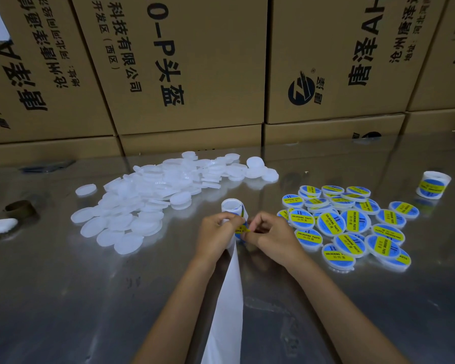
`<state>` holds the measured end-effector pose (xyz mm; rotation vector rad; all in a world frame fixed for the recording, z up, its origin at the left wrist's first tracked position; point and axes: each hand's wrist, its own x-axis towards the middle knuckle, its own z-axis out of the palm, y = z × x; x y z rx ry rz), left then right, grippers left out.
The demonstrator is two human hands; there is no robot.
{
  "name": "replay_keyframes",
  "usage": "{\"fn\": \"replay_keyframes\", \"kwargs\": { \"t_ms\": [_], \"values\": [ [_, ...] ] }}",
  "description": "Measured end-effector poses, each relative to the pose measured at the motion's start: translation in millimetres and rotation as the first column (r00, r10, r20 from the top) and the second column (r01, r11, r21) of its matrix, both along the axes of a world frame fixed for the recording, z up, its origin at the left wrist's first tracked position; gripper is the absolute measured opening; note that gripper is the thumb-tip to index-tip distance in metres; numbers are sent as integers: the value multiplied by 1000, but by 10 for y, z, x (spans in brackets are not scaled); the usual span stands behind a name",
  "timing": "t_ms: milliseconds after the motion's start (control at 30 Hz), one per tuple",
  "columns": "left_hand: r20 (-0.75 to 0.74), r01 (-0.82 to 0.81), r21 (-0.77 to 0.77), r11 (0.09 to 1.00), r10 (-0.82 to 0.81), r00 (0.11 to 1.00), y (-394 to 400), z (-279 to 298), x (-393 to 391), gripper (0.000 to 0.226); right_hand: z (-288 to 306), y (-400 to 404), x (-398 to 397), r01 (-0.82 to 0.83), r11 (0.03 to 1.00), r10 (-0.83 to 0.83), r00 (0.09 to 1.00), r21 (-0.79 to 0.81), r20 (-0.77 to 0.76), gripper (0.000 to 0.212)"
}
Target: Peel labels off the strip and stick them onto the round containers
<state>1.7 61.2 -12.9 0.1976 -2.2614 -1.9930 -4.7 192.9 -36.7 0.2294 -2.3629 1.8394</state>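
Observation:
My left hand grips a roll of label strip held upright over the metal table. Its bare white backing trails down toward me. My right hand pinches the edge of a blue and yellow label on the roll, between both hands. A heap of plain white round containers lies to the left and behind. To the right lies a cluster of containers with blue and yellow labels on top.
A second label roll stands at the far right. Stacked cardboard boxes wall off the back of the shiny table. An empty brown tape core and a white object sit at the left edge.

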Motion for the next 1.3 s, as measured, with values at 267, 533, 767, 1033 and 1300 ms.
{"fn": "replay_keyframes", "kwargs": {
  "t_ms": [267,533,767,1033,1300],
  "values": [
    [35,12,13,1000,-12,999,-32,76,73,11,144,125,104,-275,961,270,958,42,96,22],
    [104,-65,53,996,59,993,-139,100,53,34,307,307,157,-210,975,221,956,-76,192,20],
    [137,-128,480,868,69,988,-256,201,43,32,402,300,132,-59,942,127,974,-332,188,20],
    [28,76,536,841,-108,994,-230,224,133,31,441,160,166,-72,913,104,993,-403,58,21],
    [-46,240,543,805,-257,965,-95,269,169,32,417,-53,230,-11,929,-8,999,-369,-50,25]
  ]
}}
